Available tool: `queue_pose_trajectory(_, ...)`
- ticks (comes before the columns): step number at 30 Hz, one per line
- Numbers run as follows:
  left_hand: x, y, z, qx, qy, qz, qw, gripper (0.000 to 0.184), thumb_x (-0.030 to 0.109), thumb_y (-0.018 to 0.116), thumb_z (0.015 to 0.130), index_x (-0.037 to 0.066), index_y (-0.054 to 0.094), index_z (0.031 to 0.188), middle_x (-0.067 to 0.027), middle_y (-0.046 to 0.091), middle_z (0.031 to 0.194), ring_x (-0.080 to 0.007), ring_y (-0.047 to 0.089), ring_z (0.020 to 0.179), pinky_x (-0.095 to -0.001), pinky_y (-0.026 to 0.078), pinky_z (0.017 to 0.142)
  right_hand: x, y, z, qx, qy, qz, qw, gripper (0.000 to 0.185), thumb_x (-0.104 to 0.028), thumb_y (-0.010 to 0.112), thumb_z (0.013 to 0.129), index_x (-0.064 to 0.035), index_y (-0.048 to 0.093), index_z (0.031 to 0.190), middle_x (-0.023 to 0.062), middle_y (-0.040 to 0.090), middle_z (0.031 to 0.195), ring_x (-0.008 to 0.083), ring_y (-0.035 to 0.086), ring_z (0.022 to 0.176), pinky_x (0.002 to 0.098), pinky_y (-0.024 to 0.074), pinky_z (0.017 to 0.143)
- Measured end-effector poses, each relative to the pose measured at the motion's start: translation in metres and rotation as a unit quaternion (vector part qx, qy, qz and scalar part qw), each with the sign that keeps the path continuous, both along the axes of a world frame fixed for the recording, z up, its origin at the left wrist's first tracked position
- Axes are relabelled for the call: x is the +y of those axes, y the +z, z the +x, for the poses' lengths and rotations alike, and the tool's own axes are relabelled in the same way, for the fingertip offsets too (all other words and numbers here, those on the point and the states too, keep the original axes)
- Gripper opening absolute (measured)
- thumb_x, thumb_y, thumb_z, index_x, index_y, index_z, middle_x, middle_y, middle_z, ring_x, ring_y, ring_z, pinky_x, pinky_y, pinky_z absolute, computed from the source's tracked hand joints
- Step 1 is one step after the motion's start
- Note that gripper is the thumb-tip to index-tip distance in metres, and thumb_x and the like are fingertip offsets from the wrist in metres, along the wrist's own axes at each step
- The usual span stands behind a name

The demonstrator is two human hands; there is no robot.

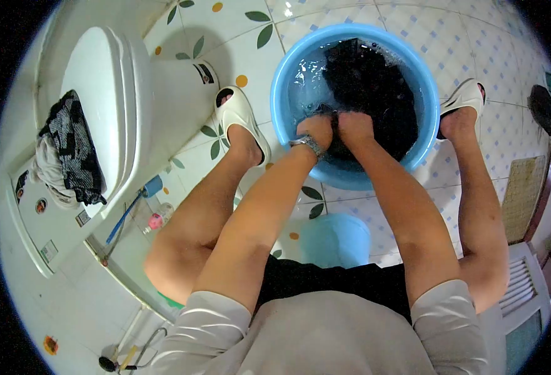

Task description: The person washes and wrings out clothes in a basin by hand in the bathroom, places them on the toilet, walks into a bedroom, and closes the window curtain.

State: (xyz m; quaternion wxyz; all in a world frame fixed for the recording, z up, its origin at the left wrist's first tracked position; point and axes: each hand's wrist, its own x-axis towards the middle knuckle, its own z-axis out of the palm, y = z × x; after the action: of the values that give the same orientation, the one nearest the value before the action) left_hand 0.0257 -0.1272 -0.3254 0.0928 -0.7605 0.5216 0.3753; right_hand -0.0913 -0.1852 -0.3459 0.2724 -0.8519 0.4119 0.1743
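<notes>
A round blue basin (277,94) on the floor holds water and a soaked black cloth (375,94), bunched toward its right side. My left hand (317,129), with a metal-banded watch (308,146) at the wrist, is closed on the cloth near the basin's front wall. Close beside it, my right hand (355,127) also grips the black cloth. A short dark stretch of it shows between both hands. The fingertips are hidden under the hands, in the cloth and water.
Left of the basin stands a white toilet (175,94), with a grey and black patterned cloth (75,150) on its lid. A blue bucket (335,240) is between my legs. White slippers (241,119) flank the basin. A pink-capped bottle (157,222) and a blue-handled brush (125,219) are at left.
</notes>
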Motion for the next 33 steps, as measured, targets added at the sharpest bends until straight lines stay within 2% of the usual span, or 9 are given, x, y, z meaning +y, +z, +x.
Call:
queue_pose_trajectory(5, -0.012, 0.042, 0.016, -0.013, -0.046, 0.042, 0.998, 0.027, 0.023, 0.051, 0.089, 0.005, 0.07, 0.097, -0.0218, 0.07, 0.094, -0.0389, 0.068, 0.089, -0.0482, 0.054, 0.079, -0.007, 0.014, -0.016, -0.064, -0.063, 0.008, 0.996, 0.021, -0.024, 0.056, 0.086, -0.0088, 0.068, 0.095, 0.0156, 0.07, 0.089, 0.0369, 0.068, 0.081, 0.0489, 0.0544, 0.072)
queue_pose_trajectory(8, -0.01, 0.094, 0.041, 0.027, 0.024, -0.031, 0.999, 0.029, 0.026, 0.051, 0.088, 0.007, 0.071, 0.095, -0.02, 0.069, 0.094, -0.0385, 0.067, 0.086, -0.0464, 0.054, 0.078, -0.006, 0.051, -0.037, -0.269, -0.147, -0.154, 0.939, 0.024, -0.029, 0.059, 0.088, -0.0091, 0.068, 0.099, 0.016, 0.069, 0.089, 0.0378, 0.067, 0.084, 0.0474, 0.0525, 0.075)
queue_pose_trajectory(11, 0.004, 0.126, 0.059, 0.095, 0.074, -0.17, 0.978, 0.031, 0.03, 0.055, 0.087, 0.004, 0.069, 0.092, -0.02, 0.068, 0.088, -0.0398, 0.065, 0.081, -0.0455, 0.052, 0.076, -0.011, 0.116, -0.05, -0.292, -0.33, 0.054, 0.896, 0.025, -0.028, 0.065, 0.087, -0.0033, 0.065, 0.091, 0.0164, 0.067, 0.085, 0.036, 0.064, 0.078, 0.0425, 0.0491, 0.073)
queue_pose_trajectory(14, 0.016, 0.164, 0.061, 0.202, 0.143, -0.192, 0.95, 0.031, 0.03, 0.054, 0.089, 0.0, 0.065, 0.09, -0.021, 0.065, 0.077, -0.0399, 0.061, 0.073, -0.044, 0.049, 0.072, -0.009, 0.174, -0.063, -0.357, -0.33, 0.089, 0.869, 0.024, -0.025, 0.069, 0.085, -0.002, 0.065, 0.09, 0.0147, 0.065, 0.084, 0.0316, 0.063, 0.078, 0.0393, 0.0484, 0.075)
queue_pose_trajectory(18, 0.034, 0.212, 0.057, 0.234, 0.122, -0.269, 0.926, 0.026, 0.024, 0.05, 0.092, -0.001, 0.059, 0.09, -0.024, 0.062, 0.077, -0.0404, 0.06, 0.072, -0.0459, 0.047, 0.069, -0.007, 0.204, -0.088, -0.492, -0.261, -0.097, 0.825, 0.025, -0.023, 0.071, 0.084, 0.0006, 0.065, 0.09, 0.0138, 0.063, 0.086, 0.0259, 0.061, 0.082, 0.0341, 0.0471, 0.077)
queue_pose_trajectory(24, 0.052, 0.251, 0.076, 0.046, 0.053, -0.31, 0.948, 0.021, 0.018, 0.049, 0.091, 0.008, 0.065, 0.1, -0.0219, 0.065, 0.083, -0.0395, 0.063, 0.081, -0.0491, 0.049, 0.075, -0.033, 0.235, -0.143, -0.401, -0.311, -0.057, 0.859, 0.02, -0.021, 0.071, 0.082, -0.0026, 0.066, 0.088, 0.0101, 0.064, 0.096, 0.0236, 0.061, 0.087, 0.032, 0.0475, 0.076)
queue_pose_trajectory(27, 0.055, 0.256, 0.087, 0.031, 0.012, -0.324, 0.945, 0.023, 0.012, 0.05, 0.09, 0.011, 0.066, 0.107, -0.0201, 0.066, 0.086, -0.0375, 0.064, 0.08, -0.0466, 0.051, 0.074, -0.041, 0.246, -0.157, -0.367, -0.148, -0.249, 0.884, 0.021, -0.024, 0.071, 0.08, -0.0047, 0.067, 0.086, 0.009, 0.064, 0.102, 0.0265, 0.061, 0.095, 0.0373, 0.048, 0.077)
queue_pose_trajectory(31, 0.059, 0.259, 0.09, 0.091, 0.041, -0.308, 0.946, 0.02, 0.012, 0.053, 0.091, 0.007, 0.066, 0.104, -0.0143, 0.068, 0.085, -0.0287, 0.065, 0.079, -0.0398, 0.051, 0.073, -0.052, 0.244, -0.157, -0.386, -0.138, -0.264, 0.873, 0.019, -0.025, 0.071, 0.081, -0.0063, 0.067, 0.086, 0.0102, 0.065, 0.095, 0.0284, 0.063, 0.091, 0.0383, 0.0472, 0.076)
queue_pose_trajectory(33, 0.057, 0.252, 0.091, 0.163, 0.087, -0.295, 0.937, 0.02, 0.014, 0.055, 0.091, 0.005, 0.067, 0.103, -0.0115, 0.069, 0.085, -0.025, 0.065, 0.08, -0.0377, 0.05, 0.073, -0.061, 0.221, -0.153, -0.28, -0.32, -0.041, 0.904, 0.018, -0.024, 0.07, 0.083, -0.0069, 0.065, 0.083, 0.0082, 0.065, 0.081, 0.024, 0.063, 0.079, 0.0336, 0.0462, 0.071)
